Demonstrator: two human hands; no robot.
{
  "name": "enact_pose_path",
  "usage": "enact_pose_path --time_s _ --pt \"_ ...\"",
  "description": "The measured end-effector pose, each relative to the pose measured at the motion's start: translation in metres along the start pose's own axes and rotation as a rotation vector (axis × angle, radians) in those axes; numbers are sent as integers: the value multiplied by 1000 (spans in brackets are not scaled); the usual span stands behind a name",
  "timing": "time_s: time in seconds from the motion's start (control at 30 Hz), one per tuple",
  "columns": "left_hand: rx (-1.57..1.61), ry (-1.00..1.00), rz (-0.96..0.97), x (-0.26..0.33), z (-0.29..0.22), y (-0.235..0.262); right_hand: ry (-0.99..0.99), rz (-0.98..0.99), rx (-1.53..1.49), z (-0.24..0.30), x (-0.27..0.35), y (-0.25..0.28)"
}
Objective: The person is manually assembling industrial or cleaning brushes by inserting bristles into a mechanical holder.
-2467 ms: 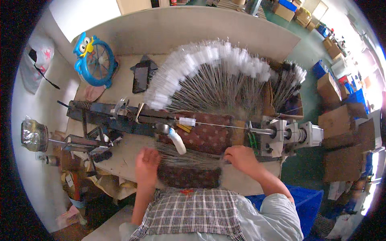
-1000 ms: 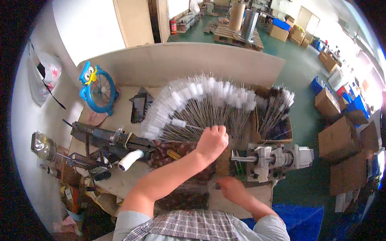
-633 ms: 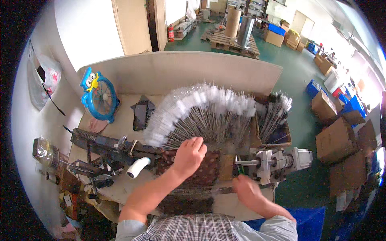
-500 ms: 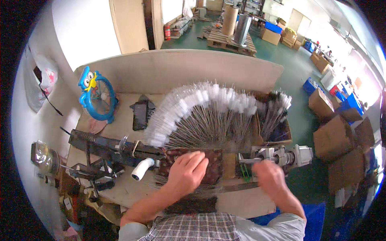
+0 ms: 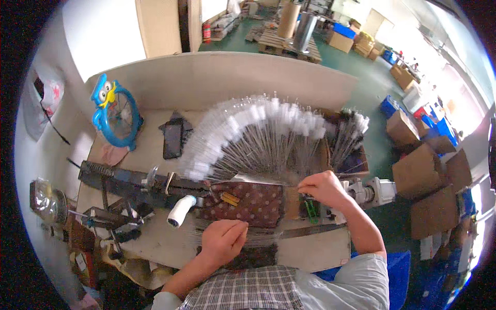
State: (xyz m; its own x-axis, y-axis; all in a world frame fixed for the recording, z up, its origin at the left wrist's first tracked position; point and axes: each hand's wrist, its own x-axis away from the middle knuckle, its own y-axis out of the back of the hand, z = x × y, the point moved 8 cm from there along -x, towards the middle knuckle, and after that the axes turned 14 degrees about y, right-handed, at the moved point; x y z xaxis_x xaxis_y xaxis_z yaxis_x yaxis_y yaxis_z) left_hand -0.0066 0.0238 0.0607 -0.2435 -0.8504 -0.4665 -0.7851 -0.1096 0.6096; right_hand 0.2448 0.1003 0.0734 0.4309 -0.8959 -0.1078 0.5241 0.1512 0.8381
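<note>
My left hand point(image 5: 225, 241) is low in the middle, fingers curled together over a bunch of thin wires point(image 5: 261, 236) at the table's near side. Whatever it pinches is too fine to make out. My right hand point(image 5: 326, 189) is pinched in front of a metal machine head point(image 5: 369, 192) at the right; anything between its fingertips is also too small to name. Between the hands lies a brown dotted cloth point(image 5: 258, 206) with a small yellow piece point(image 5: 230, 199) on it. Beyond the cloth fans a large spread of wire-stemmed brushes point(image 5: 258, 121) with white bristle tips.
Left of the cloth are a white tube-shaped thing point(image 5: 182, 211) and a dark metal rail fixture point(image 5: 132, 181). A blue cartoon-bird fan point(image 5: 118, 116) and a black phone point(image 5: 173, 142) stand farther back. Green pieces point(image 5: 311, 211) sit below my right hand. A cardboard box point(image 5: 356, 164) holds dark-tipped brushes.
My left hand has drawn back from the cloth toward me, uncovering the yellow piece. My right hand has moved up and left, in front of the machine head. The view has shifted slightly.
</note>
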Motion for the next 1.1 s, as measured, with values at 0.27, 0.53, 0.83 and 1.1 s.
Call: enact_pose_path --time_s 0.27,0.53,0.83,1.1 --pt "78 251 88 5 10 -30 344 29 73 63 -39 -12" --pt "217 718 149 35 63 -22 607 -152 -110 123 -97 -86" --pt "1301 1183 -304 48 119 13 510 -116 23 133 -114 -104" --pt "110 1002 72 17 126 5 481 -98 63 138 -115 -101"
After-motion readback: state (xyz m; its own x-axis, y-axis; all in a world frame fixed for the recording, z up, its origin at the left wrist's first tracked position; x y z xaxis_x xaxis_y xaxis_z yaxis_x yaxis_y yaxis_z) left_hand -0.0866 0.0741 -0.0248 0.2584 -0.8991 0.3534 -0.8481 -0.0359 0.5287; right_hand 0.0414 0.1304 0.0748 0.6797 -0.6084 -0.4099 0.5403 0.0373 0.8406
